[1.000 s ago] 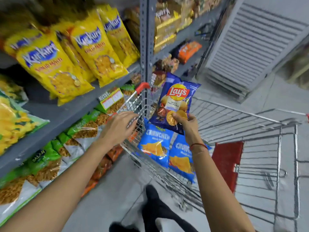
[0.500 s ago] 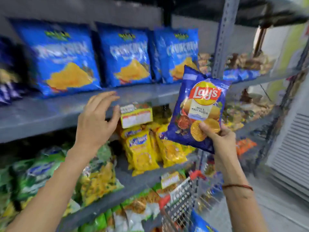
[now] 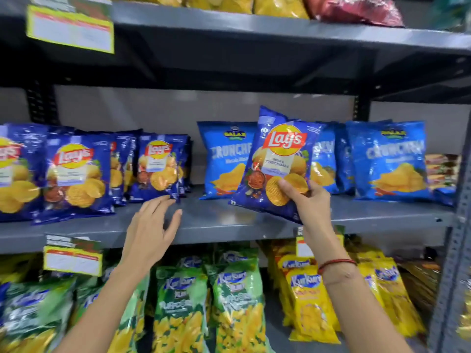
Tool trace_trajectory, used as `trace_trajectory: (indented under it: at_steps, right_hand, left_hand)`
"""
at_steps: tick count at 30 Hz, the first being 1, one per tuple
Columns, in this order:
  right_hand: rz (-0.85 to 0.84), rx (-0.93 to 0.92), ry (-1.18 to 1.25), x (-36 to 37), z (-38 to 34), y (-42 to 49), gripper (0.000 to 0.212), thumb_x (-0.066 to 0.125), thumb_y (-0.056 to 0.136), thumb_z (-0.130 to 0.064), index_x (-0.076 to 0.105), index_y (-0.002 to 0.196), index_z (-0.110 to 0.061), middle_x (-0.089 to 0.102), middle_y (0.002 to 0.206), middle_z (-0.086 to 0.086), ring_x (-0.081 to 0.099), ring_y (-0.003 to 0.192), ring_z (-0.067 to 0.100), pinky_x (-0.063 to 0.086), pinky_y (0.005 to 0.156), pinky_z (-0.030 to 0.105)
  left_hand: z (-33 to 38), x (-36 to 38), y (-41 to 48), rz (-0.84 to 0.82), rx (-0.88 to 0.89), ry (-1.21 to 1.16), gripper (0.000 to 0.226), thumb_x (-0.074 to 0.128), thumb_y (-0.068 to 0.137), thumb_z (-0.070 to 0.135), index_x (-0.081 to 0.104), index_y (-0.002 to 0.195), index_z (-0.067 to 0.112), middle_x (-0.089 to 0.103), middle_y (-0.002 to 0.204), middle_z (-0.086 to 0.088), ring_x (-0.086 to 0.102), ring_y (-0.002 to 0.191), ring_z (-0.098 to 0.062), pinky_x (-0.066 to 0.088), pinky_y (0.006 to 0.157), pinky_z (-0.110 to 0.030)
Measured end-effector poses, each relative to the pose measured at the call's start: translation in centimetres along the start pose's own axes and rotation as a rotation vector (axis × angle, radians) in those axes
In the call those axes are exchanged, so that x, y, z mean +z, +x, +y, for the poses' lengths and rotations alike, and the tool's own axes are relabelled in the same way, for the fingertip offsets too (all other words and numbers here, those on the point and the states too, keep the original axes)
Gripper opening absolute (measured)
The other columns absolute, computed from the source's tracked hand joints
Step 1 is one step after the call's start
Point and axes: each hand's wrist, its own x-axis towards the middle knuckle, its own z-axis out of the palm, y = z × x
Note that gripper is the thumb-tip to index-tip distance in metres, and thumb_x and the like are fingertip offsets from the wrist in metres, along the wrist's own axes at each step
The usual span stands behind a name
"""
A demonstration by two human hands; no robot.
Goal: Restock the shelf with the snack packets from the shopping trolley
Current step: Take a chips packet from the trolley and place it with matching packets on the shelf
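While right hand (image 3: pixel 309 200) grips "Lay's" packet (image 3: pixel 277 161) before "Crunchem" bags (image 3: pixel 387 159), left hand (image 3: pixel 153 225) empty, fingers spread.

Stock count, shelving bay, head view

Two hands in view. One Lay's packet held (image 3: pixel 277 164); at least four dark blue Lay's packets front the middle shelf (image 3: pixel 209 225), more behind uncountable. Three light blue Crunchex packets (image 3: pixel 392 161) face out. Three price tags (image 3: pixel 72 259). Green and yellow Kurkure packets below too overlapped to count.

Lay's packet (image 3: pixel 279 164) lifted out of trolley to middle shelf (image 3: pixel 216 220) front; left hand (image 3: pixel 150 230) moved off trolley handle, open, toward 11 o'clock Lay's row (image 3: pixel 158 166).
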Motion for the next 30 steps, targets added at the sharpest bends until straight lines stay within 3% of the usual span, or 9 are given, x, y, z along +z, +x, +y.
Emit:
trace_trajectory:
  at_steps: [3, 5, 9, 12, 14, 20, 24, 30]
  right_hand:
    - [-0.098, 0.000, 0.019, 5.8, 1.2, 0.3, 0.016, 0.074, 0.074, -0.012, 0.065, 0.087, -0.008, 0.070, 0.083, 0.007, 0.064, 0.066, 0.001, 0.053, 0.065, 0.016]
    - [-0.147, 0.018, 0.008, 9.3, 2.2, 0.5, 0.025, 0.075, 0.074, -0.014, 0.065, 0.092, -0.001, 0.070, 0.089, 0.015, 0.063, 0.072, 0.008, 0.052, 0.065, 0.016]
    - [-0.223, 0.064, -0.009, 15.4, 3.5, 0.4, 0.029, 0.076, 0.074, -0.018, 0.065, 0.095, -0.003, 0.071, 0.096, 0.019, 0.061, 0.078, 0.016, 0.050, 0.066, 0.016]
    - [-0.269, 0.095, 0.018, 18.7, 4.2, 0.2, 0.025, 0.074, 0.075, -0.012, 0.062, 0.096, -0.006, 0.068, 0.088, 0.008, 0.060, 0.071, 0.009, 0.046, 0.055, 0.006]
    - [-0.296, 0.111, 0.023, 20.4, 4.8, 0.3, 0.024, 0.074, 0.075, -0.009, 0.062, 0.097, -0.007, 0.069, 0.095, 0.012, 0.062, 0.074, 0.012, 0.050, 0.060, 0.010]
    - [-0.330, 0.151, -0.148, 23.5, 8.4, 0.6, 0.025, 0.079, 0.067, -0.026, 0.061, 0.085, -0.023, 0.071, 0.095, 0.008, 0.067, 0.094, 0.027, 0.053, 0.091, 0.047]
    - [-0.346, 0.220, -0.176, 23.9, 9.6, 0.5, 0.041, 0.080, 0.067, -0.028, 0.062, 0.102, -0.017, 0.069, 0.111, 0.013, 0.062, 0.107, 0.031, 0.049, 0.096, 0.048]
    - [-0.386, 0.250, -0.221, 23.5, 9.4, 0.6, 0.055, 0.079, 0.069, -0.029, 0.056, 0.115, -0.011, 0.065, 0.119, 0.012, 0.060, 0.111, 0.028, 0.048, 0.099, 0.046]
  left_hand:
    - [-3.2, -1.3, -0.6, -0.022, -0.060, 0.070, 0.065, 0.028, 0.086, 0.051, 0.061, 0.116, 0.005, 0.064, 0.121, -0.012, 0.056, 0.114, -0.029, 0.046, 0.092, -0.044]
    - [-4.2, -1.9, -0.9, -0.047, -0.086, 0.080, 0.064, 0.027, 0.086, 0.051, 0.064, 0.112, 0.005, 0.068, 0.113, -0.013, 0.060, 0.109, -0.029, 0.047, 0.091, -0.042]
    - [-3.8, -2.5, -0.9, -0.083, -0.070, 0.138, 0.055, 0.027, 0.087, 0.047, 0.069, 0.082, 0.012, 0.071, 0.070, -0.009, 0.067, 0.071, -0.031, 0.049, 0.061, -0.034]
    - [-3.5, -2.6, -1.0, -0.070, -0.016, 0.179, 0.048, 0.031, 0.089, 0.039, 0.068, 0.074, 0.012, 0.069, 0.061, -0.006, 0.065, 0.058, -0.028, 0.046, 0.051, -0.030]
    - [-3.6, -2.5, -1.0, -0.094, 0.011, 0.179, 0.049, 0.029, 0.091, 0.040, 0.067, 0.075, 0.012, 0.069, 0.066, -0.005, 0.065, 0.060, -0.026, 0.047, 0.055, -0.032]
    - [-4.4, -1.9, -1.2, -0.122, 0.041, 0.217, 0.050, 0.034, 0.090, 0.044, 0.070, 0.088, 0.010, 0.074, 0.083, -0.006, 0.069, 0.075, -0.024, 0.054, 0.068, -0.032]
    - [-4.5, -1.4, -1.7, -0.093, 0.031, 0.216, 0.053, 0.036, 0.089, 0.045, 0.072, 0.097, 0.007, 0.075, 0.096, -0.006, 0.070, 0.091, -0.020, 0.052, 0.081, -0.033]
    - [-4.5, -1.1, -2.1, -0.066, 0.021, 0.219, 0.071, 0.017, 0.093, 0.053, 0.072, 0.098, 0.009, 0.075, 0.098, -0.004, 0.069, 0.093, -0.017, 0.050, 0.082, -0.030]
